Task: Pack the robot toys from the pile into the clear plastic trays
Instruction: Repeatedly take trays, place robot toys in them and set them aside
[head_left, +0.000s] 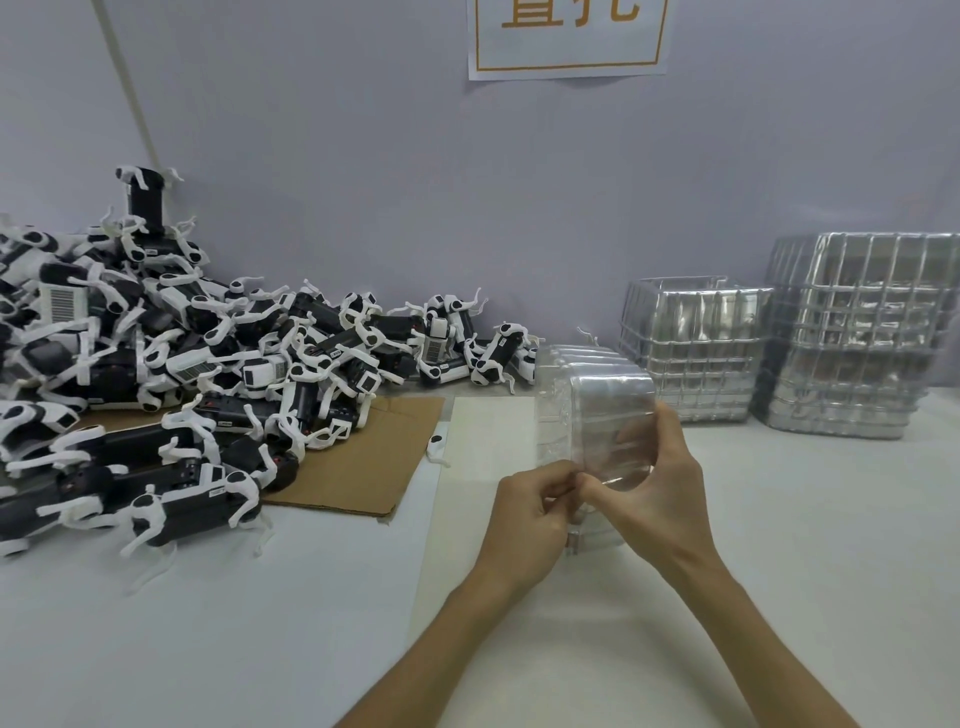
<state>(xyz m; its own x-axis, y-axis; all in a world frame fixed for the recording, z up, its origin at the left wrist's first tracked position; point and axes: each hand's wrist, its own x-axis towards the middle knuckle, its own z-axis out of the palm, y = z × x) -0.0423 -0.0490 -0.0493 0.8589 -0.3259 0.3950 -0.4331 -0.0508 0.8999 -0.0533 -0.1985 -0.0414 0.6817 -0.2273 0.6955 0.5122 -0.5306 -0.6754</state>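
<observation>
Risk no.1 from my remote seat: clear tray (608, 410), held up just right of the cardboard sheet (363, 457), looks like several nested shells, tho blur makes that unsure. My view shows left hand (535, 506) pinching its near edge w/ curled fingertips; right hand (660, 483) wraps the right side, thumb at the near edge. Pull too hard and thin plastic could crease, or two shells come away stuck. Tangled robot toys (208, 358) heap on and behind the cardboard's left part, so grabbing one may drag others off. Spare tray stacks (696, 348) stand well right of the cardboard.
</observation>
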